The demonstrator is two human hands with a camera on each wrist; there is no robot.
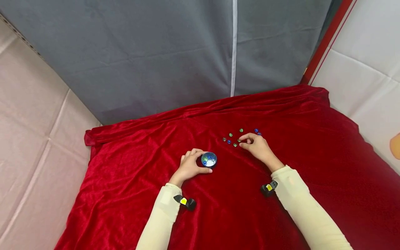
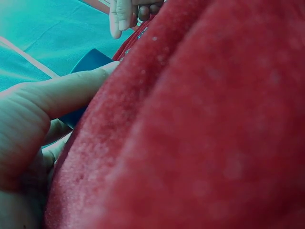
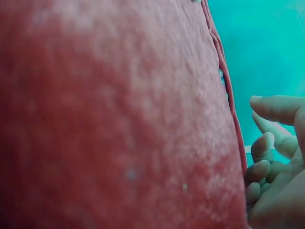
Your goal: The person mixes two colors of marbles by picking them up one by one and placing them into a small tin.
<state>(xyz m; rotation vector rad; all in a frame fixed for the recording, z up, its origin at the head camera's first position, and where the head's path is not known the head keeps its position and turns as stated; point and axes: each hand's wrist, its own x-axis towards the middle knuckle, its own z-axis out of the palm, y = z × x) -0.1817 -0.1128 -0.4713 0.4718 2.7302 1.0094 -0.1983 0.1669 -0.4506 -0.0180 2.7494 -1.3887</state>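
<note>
My left hand (image 1: 190,166) grips a small round blue cup (image 1: 215,164) from its left side, thumb at the near edge and fingers behind. Several blue and green glass marbles (image 1: 205,162) lie inside it. In the left wrist view, the thumb lies along the blue wall of the cup (image 2: 93,60). To the right, my right hand (image 1: 258,147) reaches over the cloth with thumb and forefinger parted beside a green marble (image 1: 239,140). The right wrist view shows that hand (image 3: 281,162) with nothing between thumb and forefinger, its other fingers loosely bent.
More marbles are scattered around the right fingertips, among them a green one (image 1: 241,130) and blue ones (image 1: 256,130) beyond the hand. Wrinkled red velvet cloth (image 1: 131,187) covers the table, bunched along the back. A grey curtain (image 1: 156,52) hangs behind, with pale walls (image 1: 28,139) at the sides.
</note>
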